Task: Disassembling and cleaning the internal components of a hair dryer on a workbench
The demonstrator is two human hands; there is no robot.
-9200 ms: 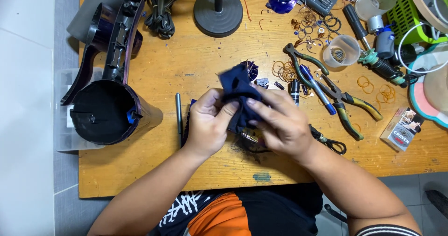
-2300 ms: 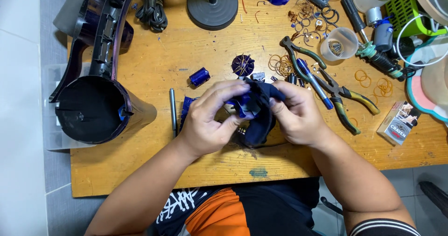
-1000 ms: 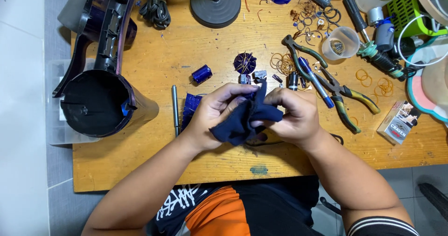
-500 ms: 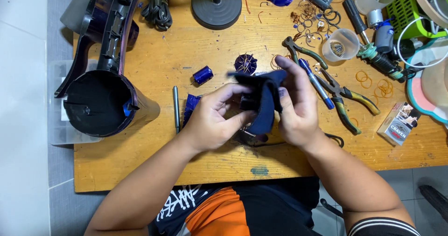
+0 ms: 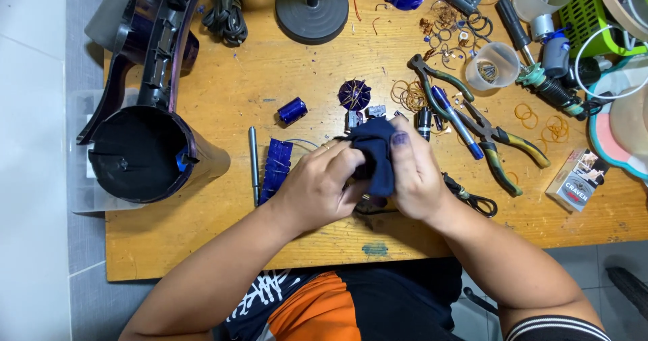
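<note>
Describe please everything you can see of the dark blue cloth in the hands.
The cloth is dark navy, soft and matte, like a small fabric rag. It is bunched and folded, hanging as a narrow strip between both hands above the wooden table. The left hand pinches it from the side; the right hand wraps over it, with the thumb pressed on top. Whatever it may cover is hidden. Its lower edge ends near the palms.

Dark navy cloth (image 5: 376,155), bunched and folded, upright between both hands above the wooden table's front edge
</note>
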